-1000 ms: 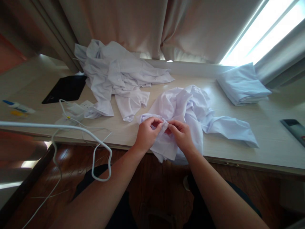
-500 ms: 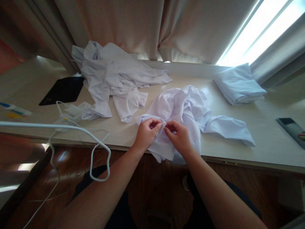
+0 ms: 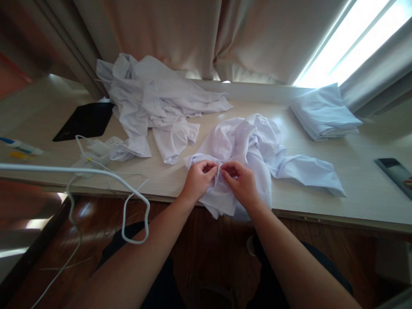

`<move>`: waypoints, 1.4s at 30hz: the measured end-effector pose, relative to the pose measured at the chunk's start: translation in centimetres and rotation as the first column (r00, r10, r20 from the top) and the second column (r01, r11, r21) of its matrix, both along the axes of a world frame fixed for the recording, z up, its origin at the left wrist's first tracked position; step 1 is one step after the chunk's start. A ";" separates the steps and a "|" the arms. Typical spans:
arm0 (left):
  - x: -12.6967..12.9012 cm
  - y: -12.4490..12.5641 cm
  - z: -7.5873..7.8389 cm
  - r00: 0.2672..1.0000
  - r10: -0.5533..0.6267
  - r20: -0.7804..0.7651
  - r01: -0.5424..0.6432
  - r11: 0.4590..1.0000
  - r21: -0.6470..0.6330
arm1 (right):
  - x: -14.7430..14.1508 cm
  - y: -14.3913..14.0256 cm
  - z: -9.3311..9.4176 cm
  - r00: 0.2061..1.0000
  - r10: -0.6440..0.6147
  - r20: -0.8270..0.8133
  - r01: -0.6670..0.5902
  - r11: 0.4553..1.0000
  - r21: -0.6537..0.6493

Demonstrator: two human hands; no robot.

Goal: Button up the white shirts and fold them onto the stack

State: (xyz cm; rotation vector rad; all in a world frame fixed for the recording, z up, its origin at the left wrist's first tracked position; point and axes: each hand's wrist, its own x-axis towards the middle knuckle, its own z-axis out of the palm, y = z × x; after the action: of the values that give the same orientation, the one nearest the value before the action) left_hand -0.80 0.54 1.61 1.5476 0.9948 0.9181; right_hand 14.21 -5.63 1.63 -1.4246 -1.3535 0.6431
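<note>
A crumpled white garment with a long sleeve, which looks like a shirt (image 3: 257, 146), lies at the front of the table and hangs slightly over its edge. My left hand (image 3: 200, 178) pinches an edge of its cloth between thumb and fingers. Right beside it, my right hand (image 3: 238, 179) pinches the same edge, so the fingertips of both hands almost meet. What small detail sits between the fingertips is too hidden to make out.
More crumpled white clothing (image 3: 161, 94) lies at the back left. A folded white stack (image 3: 323, 112) is at the back right, a phone (image 3: 394, 174) at the far right. Left are a black mat (image 3: 84, 121), a power strip (image 3: 96, 152) and a white cable (image 3: 135, 191) looping in front.
The fingertips of my right hand have moved slightly left, closer to those of my left hand, and the pinched cloth edge has turned. The other things have not moved.
</note>
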 end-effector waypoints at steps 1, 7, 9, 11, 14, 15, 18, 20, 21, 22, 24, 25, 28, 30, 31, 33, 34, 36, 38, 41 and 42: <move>0.0 0.0 0.0 1.000 0.001 0.014 -0.001 1.000 -0.018 | 0.0 0.0 0.0 1.000 0.000 0.000 0.000 1.000 -0.003; 0.1 -0.3 0.6 1.000 -0.017 0.016 0.018 0.999 -0.030 | 0.0 0.0 -0.2 1.000 -0.019 0.011 0.019 1.000 -0.004; 0.1 -0.3 0.7 1.000 -0.008 0.004 0.008 1.000 -0.010 | -0.1 0.0 -0.2 1.000 -0.024 0.003 0.024 1.000 0.004; 0.1 -0.3 0.6 1.000 0.009 0.000 -0.009 1.000 0.003 | -0.1 0.1 -0.3 1.000 -0.025 -0.013 0.025 1.000 0.004; 0.0 -0.2 0.3 1.000 0.021 0.016 -0.021 1.000 -0.017 | -0.2 0.1 -0.5 0.999 -0.027 -0.026 0.027 1.000 -0.002; 0.0 -0.1 0.2 0.999 0.023 0.034 -0.021 0.999 -0.041 | -0.2 0.2 -0.5 0.999 -0.029 -0.025 0.029 1.000 -0.003; 0.2 -0.1 -0.1 0.992 0.028 0.123 -0.008 0.987 -0.161 | -0.1 0.2 -0.6 1.000 -0.023 -0.008 0.023 1.000 0.004; 0.3 -0.1 -0.2 0.981 0.036 0.193 0.016 0.966 -0.259 | 0.0 0.2 -0.6 1.000 -0.015 0.016 0.015 1.000 0.015; 0.3 -0.1 -0.2 0.974 0.043 0.224 0.028 0.952 -0.306 | 0.0 0.2 -0.5 1.000 -0.011 0.029 0.010 1.000 0.020; 0.3 -0.1 -0.1 0.967 0.053 0.250 0.039 0.937 -0.348 | 0.0 0.2 -0.5 0.999 -0.008 0.041 0.007 1.000 0.025; 0.4 -0.1 -0.1 0.957 0.075 0.282 0.049 0.912 -0.407 | 0.1 0.2 -0.4 0.998 -0.004 0.058 0.003 0.999 0.033; 0.4 -0.2 0.0 0.953 0.080 0.292 0.054 0.903 -0.426 | 0.1 0.1 -0.4 0.998 -0.003 0.063 0.001 0.999 0.035; 0.4 -0.2 -0.1 0.947 0.082 0.311 0.075 0.885 -0.460 | 0.2 0.1 -0.3 0.997 -0.002 0.078 -0.001 0.999 0.041; 0.3 -0.2 -0.1 0.945 0.079 0.318 0.087 0.875 -0.476 | 0.2 0.1 -0.3 0.997 -0.002 0.081 -0.001 0.999 0.046; 0.3 -0.1 -0.2 0.944 0.077 0.320 0.092 0.871 -0.482 | 0.1 0.1 -0.3 0.997 -0.001 0.078 -0.002 0.999 0.047; 0.2 -0.1 -0.2 0.941 0.069 0.330 0.110 0.862 -0.494 | 0.0 0.1 -0.2 0.998 0.001 0.070 -0.005 0.999 0.047; 0.2 -0.1 -0.1 0.938 0.063 0.341 0.125 0.857 -0.500 | 0.0 0.1 -0.2 0.998 0.001 0.064 -0.004 0.999 0.047; 0.1 0.0 0.1 0.927 0.049 0.372 0.160 0.845 -0.510 | -0.1 0.1 -0.1 0.999 0.002 0.051 -0.004 0.999 0.047; 0.1 0.0 0.3 0.913 0.042 0.406 0.190 0.836 -0.515 | -0.1 0.0 0.0 0.999 0.005 0.038 -0.007 0.999 0.050; 0.0 0.0 0.6 0.899 0.055 0.434 0.205 0.824 -0.529 | -0.1 0.0 0.0 1.000 0.004 0.020 -0.005 0.999 0.048; 0.0 0.0 0.7 0.895 0.066 0.441 0.203 0.820 -0.535 | 0.0 0.0 -0.1 1.000 -0.002 0.014 0.002 0.999 0.046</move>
State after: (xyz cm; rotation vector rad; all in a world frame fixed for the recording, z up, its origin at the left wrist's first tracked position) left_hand -0.78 0.52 2.35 0.8060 0.7727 0.7733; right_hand 14.19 -5.60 1.57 -1.3960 -1.3691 0.5984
